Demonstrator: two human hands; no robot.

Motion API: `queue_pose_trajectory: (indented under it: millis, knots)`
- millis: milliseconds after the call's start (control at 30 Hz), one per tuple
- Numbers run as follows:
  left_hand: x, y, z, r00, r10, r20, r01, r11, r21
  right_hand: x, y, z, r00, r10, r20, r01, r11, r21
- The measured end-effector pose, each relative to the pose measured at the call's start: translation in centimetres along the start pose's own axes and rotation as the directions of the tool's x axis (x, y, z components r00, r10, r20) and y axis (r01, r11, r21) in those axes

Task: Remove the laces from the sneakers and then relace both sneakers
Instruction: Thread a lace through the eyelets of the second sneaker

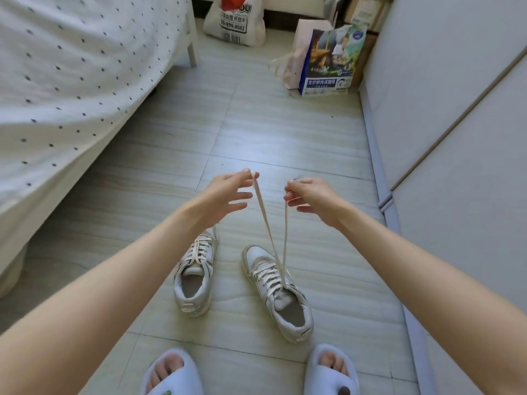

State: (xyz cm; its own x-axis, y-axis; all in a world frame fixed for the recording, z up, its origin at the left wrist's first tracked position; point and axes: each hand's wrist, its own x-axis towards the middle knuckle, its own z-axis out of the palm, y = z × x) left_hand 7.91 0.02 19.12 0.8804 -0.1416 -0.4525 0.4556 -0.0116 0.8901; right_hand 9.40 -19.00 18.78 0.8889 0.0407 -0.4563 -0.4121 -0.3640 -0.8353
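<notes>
right sneaker (278, 292) toe away, lace ends (268, 223) pinched

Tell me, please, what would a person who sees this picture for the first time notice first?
First, the two raised hands in the middle: the left hand and the right hand each pinch one end of a pale lace, pulled up taut from the right sneaker on the tiled floor. Beside it stands the left sneaker, fully laced. Further back, by the wall, stands a blue printed bag.
</notes>
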Motion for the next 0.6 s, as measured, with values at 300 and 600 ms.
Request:
queue_pose_trajectory:
  millis: [300, 600]
  knots:
    - [-0.8, -4.4, -6.2, 0.988, 0.101, -0.119, -0.029, 0.866, 0.5, 1.4, 0.4, 7.6, 0.992, -0.099, 0.076, 0.122, 0.892, -0.436]
    - [-1.7, -19.7, -11.9, 0.974, -0.048, -0.22, 0.184, 0.731, 0.657, 1.7, 9.7, 21.2, 0.959, -0.003, 0.283, 0.17, 0.807, -0.565]
